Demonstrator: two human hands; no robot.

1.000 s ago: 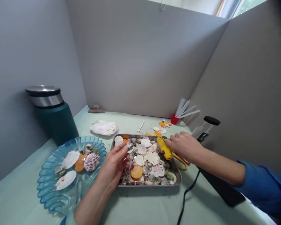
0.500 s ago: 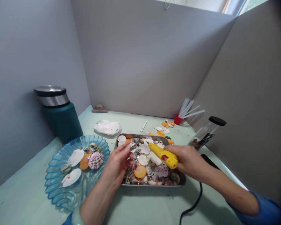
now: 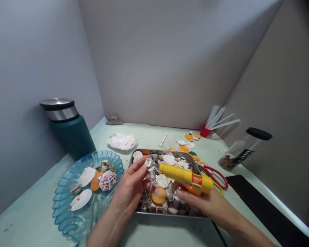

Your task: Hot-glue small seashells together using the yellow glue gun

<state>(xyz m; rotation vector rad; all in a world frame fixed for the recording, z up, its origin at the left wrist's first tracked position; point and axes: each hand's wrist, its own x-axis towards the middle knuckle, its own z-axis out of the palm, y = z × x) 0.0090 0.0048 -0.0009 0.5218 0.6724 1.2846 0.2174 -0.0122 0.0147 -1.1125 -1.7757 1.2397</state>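
Glue gun (image 3: 181, 175), yellow in colour, is seen in the head view above the metal tray (image 3: 170, 214), and it is held by the right hand (image 3: 208, 202). The grip of this hand is closed around the lower part of the gun, and a small orange light is lit on its side. The nozzle is directed to the left hand (image 3: 132, 183), where a small shell (image 3: 148, 162) is pinched between the thumb and the fingertips; this grip is nearly closed. Whether the shell is touched by the nozzle cannot be told. The tray is filled with mixed shells (image 3: 161, 180). On the left of it, some larger shells (image 3: 108, 180) are carried by a blue plate (image 3: 57, 206), behind which a green flask (image 3: 70, 137) is placed. Scissors with red handle (image 3: 222, 178) are partly hidden behind the gun. Farther back on the table (image 3: 154, 230), a white marker (image 3: 163, 139) and a red cup (image 3: 205, 131) with white sticks (image 3: 216, 118) are seen.
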